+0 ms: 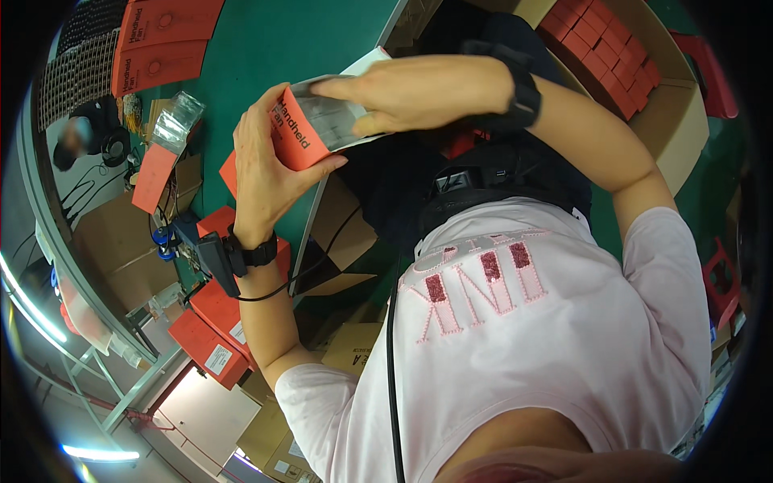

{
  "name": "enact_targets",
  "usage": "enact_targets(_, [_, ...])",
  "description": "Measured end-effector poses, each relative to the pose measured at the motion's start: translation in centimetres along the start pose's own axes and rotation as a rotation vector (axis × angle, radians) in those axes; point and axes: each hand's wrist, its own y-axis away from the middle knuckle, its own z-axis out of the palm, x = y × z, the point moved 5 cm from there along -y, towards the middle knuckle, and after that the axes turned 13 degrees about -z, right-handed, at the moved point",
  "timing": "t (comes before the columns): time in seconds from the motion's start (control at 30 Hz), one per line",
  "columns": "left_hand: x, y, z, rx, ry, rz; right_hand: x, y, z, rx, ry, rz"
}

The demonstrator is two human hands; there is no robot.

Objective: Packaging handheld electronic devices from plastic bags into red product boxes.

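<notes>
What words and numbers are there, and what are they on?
I can't copy words out, but they're here:
Orange box in the left hand: black lettering.
Upper-left orange boxes: black lettering.
Pale shirt: big pink letters.
White labels on lower orange boxes: too small to read.

grn tabletop (298, 40) | grn flr (708, 177) | red stools (715, 84) | tube lts (101, 455) (lit)

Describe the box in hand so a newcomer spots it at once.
Start at the green tabletop in the upper part of the view. By its edge, the left hand holds a red box, with the right hand at its opening. Unlike the red boxes lower left, it is between both hands, its greyish inside showing.
</notes>
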Motion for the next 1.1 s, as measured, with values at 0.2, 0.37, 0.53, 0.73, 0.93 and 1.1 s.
enact_targets(0.2, [-0.7,-0.6,0.2,-0.036,0.081,-0.073,2.0,-4.9,-0.9,0.006,0.017,0.000])
enact_targets(0.37, [-2.0,-0.5,-1.6,0.010,0.090,-0.161,3.0,-6.2,-4.7,0.232,0.242,-0.425])
enact_targets(0.53, [-5.0,-0.5,-1.6,0.094,0.073,-0.208,4.5,-5.1,-10.9,0.010,0.097,0.044])
enact_targets(0.73, [-3.1,-0.2,-1.6,0.266,0.020,-0.138,-1.0,-6.4,-11.5,0.290,0.569,-0.443])
enact_targets(0.93, [-1.9,-2.0,-0.3,0.357,-0.013,-0.060,2.6,-9.5,-6.0,0.184,0.579,-0.220])
enact_targets(1.1, [-2.4,-1.8,-0.1,0.389,0.272,-0.166,1.6,-9.3,-7.7,0.423,0.264,-0.162])
